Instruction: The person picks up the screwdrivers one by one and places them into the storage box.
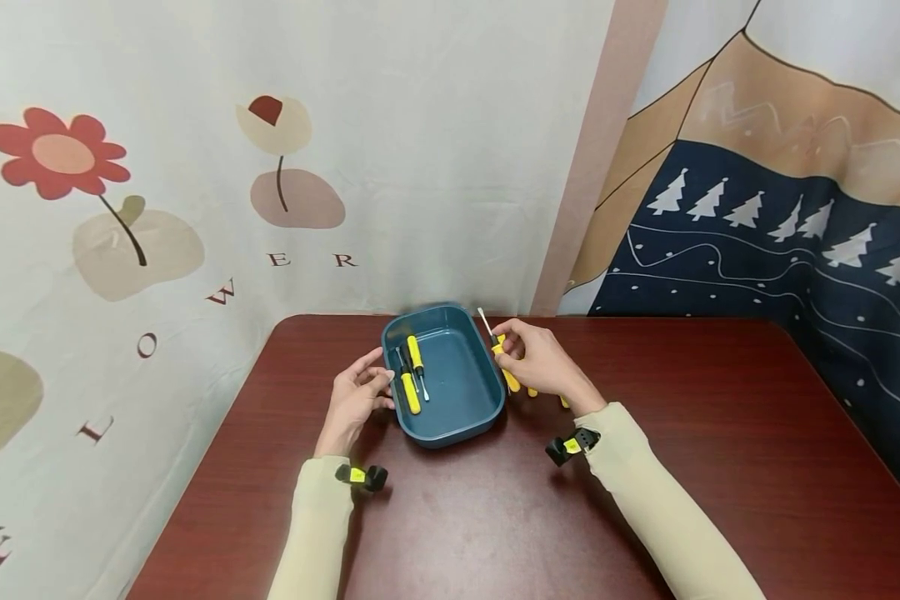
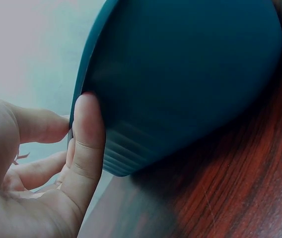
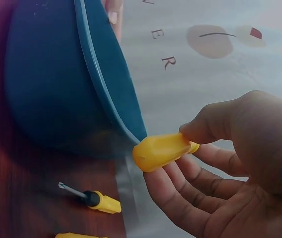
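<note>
A dark blue plastic basin (image 1: pixel 457 383) stands on the table in the head view. My left hand (image 1: pixel 355 406) pinches its left rim between thumb and fingers, as the left wrist view (image 2: pixel 46 148) also shows. Inside, along the left wall, lie screwdrivers with yellow handles, one nearer (image 1: pixel 410 393) and one farther (image 1: pixel 416 352). Just outside the right rim, my right hand (image 1: pixel 536 360) grips another yellow-handled screwdriver (image 3: pixel 162 151), its metal tip pointing up and away in the head view. Below that hand, a screwdriver (image 3: pixel 105 202) with a black collar lies on the table.
Another yellow handle (image 3: pixel 77 235) shows at the bottom edge of the right wrist view. In the head view, yellow handle ends (image 1: pixel 565 402) peek out beneath the right wrist. A printed curtain (image 1: pixel 450 167) hangs behind the reddish-brown table (image 1: pixel 450 517).
</note>
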Demonstrator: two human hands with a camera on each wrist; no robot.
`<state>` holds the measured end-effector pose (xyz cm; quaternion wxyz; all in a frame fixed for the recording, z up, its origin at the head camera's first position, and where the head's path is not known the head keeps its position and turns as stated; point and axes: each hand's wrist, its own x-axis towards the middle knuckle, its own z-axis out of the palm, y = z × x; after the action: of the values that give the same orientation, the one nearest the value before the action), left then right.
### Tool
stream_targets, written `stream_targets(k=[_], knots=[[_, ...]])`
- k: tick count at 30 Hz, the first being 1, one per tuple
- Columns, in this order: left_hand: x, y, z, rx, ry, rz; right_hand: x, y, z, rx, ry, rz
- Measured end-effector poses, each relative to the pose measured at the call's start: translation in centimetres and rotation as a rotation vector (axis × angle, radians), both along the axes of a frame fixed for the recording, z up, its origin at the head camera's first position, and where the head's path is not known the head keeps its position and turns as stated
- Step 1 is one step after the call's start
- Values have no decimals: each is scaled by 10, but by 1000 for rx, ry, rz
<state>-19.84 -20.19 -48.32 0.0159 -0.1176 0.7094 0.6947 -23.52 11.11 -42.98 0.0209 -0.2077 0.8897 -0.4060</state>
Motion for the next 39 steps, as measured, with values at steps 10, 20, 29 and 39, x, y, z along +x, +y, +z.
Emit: stream_targets(k=[10, 20, 29, 39], knots=[[0, 0, -1, 0, 1, -8, -4, -13, 4, 38, -34, 7], [-2, 1, -2, 9, 5, -16, -10, -27, 5, 57, -60, 26], [-2, 2, -2, 8, 3, -14, -17, -41, 8, 122, -102, 27], [-1, -2, -3, -1, 4, -13, -22, -55, 13, 171, -154, 39]])
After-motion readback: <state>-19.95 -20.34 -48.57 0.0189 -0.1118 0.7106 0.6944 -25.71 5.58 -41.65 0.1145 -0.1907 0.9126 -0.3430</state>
